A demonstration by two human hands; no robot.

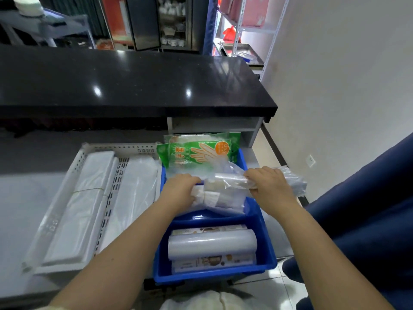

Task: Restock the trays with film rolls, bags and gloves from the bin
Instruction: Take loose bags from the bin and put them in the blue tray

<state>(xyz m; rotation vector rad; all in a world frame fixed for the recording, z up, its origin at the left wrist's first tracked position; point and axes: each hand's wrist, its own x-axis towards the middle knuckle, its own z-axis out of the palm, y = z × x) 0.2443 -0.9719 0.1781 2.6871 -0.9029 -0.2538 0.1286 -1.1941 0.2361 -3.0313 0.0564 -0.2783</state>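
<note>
Both hands are busy over the blue bin: my right hand is clamped around a clear film roll lifted above the rim, my left hand is pinching a packet of clear bags. Green glove packs sit at the far end, white tray just left.

bin: bright blue. glove packs: green, orange disc, pale hand outline printed on front. tray: white, perforated walls. bags in tray: milky white. film roll: pale translucent. counter top: glossy black, speckled.
</note>
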